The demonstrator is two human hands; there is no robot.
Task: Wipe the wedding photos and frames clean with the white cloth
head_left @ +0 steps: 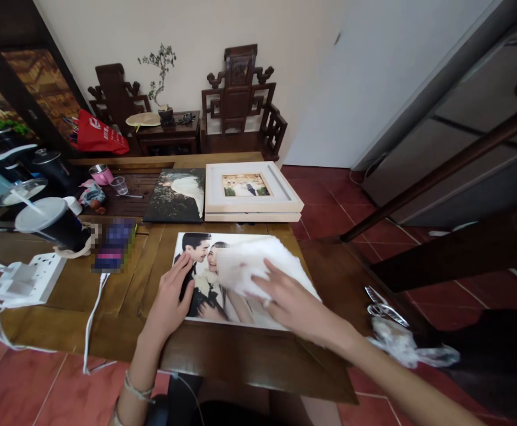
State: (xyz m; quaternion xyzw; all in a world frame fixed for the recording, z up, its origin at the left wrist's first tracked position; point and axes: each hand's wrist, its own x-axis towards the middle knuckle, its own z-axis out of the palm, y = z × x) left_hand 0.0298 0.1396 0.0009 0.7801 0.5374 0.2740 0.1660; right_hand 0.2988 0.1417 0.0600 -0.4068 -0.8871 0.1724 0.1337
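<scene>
A large photo print [207,287] of a couple lies flat on the wooden table in front of me. My left hand [172,296] rests on its left edge, fingers stretched out and pressed against the surface. A crumpled white cloth [280,254] covers the right part of the print. My right hand [285,299] grips the cloth against the photo, its fingers bent and slightly blurred. Behind the print are a stack of light wooden picture frames [251,201] and a dark photo panel [176,195].
Left on the table [151,260] are a phone [115,245] on a white cable, a power strip [40,278] and a dark lidded cup [56,225]. Scissors [387,307] and crumpled clear plastic [400,343] lie at the right. Carved chairs [238,94] stand by the wall.
</scene>
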